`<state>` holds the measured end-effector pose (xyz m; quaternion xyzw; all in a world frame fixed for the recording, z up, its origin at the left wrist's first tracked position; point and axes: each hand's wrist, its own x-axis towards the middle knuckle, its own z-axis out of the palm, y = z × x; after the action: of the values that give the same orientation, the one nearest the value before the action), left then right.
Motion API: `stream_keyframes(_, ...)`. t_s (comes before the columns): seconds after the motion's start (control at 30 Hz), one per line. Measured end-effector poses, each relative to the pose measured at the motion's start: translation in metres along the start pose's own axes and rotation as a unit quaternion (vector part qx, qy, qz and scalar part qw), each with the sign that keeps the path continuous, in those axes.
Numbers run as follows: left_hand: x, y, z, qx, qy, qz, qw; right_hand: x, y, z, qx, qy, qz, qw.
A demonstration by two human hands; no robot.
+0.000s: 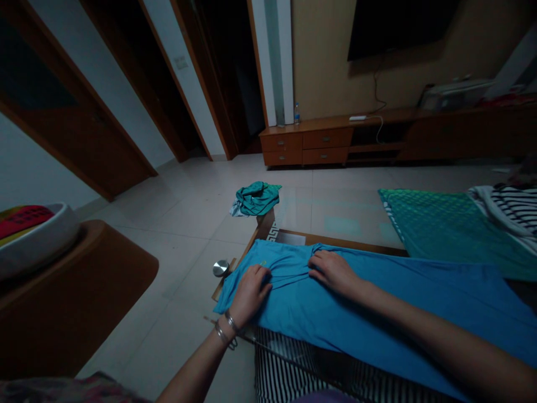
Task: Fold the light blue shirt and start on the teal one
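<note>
Left hand (pixel 249 296) and right hand (pixel 333 274) gather a blue garment (pixel 377 319) on a glass tabletop (pixel 339 218)
Its long axis runs from the left hand down to the lower right, along the right forearm (pixel 419 319); the right arm lies nearer its length. Both hands are half closed, fingers curled into the cloth, with a pinched fold between them. Striped cloth (pixel 285 364) shows below it; beyond lie a crumpled teal garment (pixel 255 198), a green quilted mat (pixel 444 232) and a wooden drawer cabinet (pixel 306 140)
</note>
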<state>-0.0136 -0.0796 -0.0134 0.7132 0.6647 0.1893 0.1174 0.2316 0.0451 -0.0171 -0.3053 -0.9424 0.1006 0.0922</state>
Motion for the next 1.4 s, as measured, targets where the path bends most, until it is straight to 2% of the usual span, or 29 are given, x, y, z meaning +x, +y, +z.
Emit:
stream_keyframes(0.27, 0.000, -0.003, 0.000, -0.032, 0.006, -0.005, 0.999, 0.005, -0.006, -0.001, -0.059, -0.005, 0.017, 0.998)
stream_keyframes(0.5, 0.002, -0.007, 0.002, -0.031, 0.026, -0.001, 0.999, 0.002, 0.003, -0.002, 0.002, 0.015, 0.019, 1.000)
stream_keyframes(0.63, 0.003, -0.003, 0.001, -0.009, 0.029, -0.003, 1.000, -0.002, 0.001, -0.004, -0.022, 0.023, 0.015, 0.999)
stream_keyframes(0.77, -0.002, 0.003, -0.006, 0.065, -0.012, 0.011, 0.998, -0.007, -0.004, -0.009, -0.057, -0.007, 0.001, 0.998)
stream_keyframes(0.9, -0.002, 0.005, -0.025, 0.130, -0.078, 0.035, 0.988, -0.007, -0.004, -0.019, -0.047, -0.016, -0.019, 0.999)
stream_keyframes(1.0, 0.013, 0.007, -0.033, 0.148, -0.068, 0.050, 0.985, 0.004, -0.006, -0.023, -0.046, 0.014, -0.008, 0.999)
stream_keyframes(1.1, 0.042, 0.012, -0.023, 0.150, -0.032, 0.063, 0.986, 0.023, -0.015, -0.014, -0.044, 0.049, -0.022, 0.998)
stream_keyframes(1.23, 0.076, 0.011, 0.011, 0.159, -0.019, 0.038, 0.986, 0.042, -0.026, 0.017, -0.025, 0.083, -0.044, 0.995)
stream_keyframes(1.4, 0.082, -0.011, 0.037, 0.182, -0.047, 0.027, 0.982, 0.032, -0.014, 0.050, -0.019, 0.072, 0.001, 0.997)
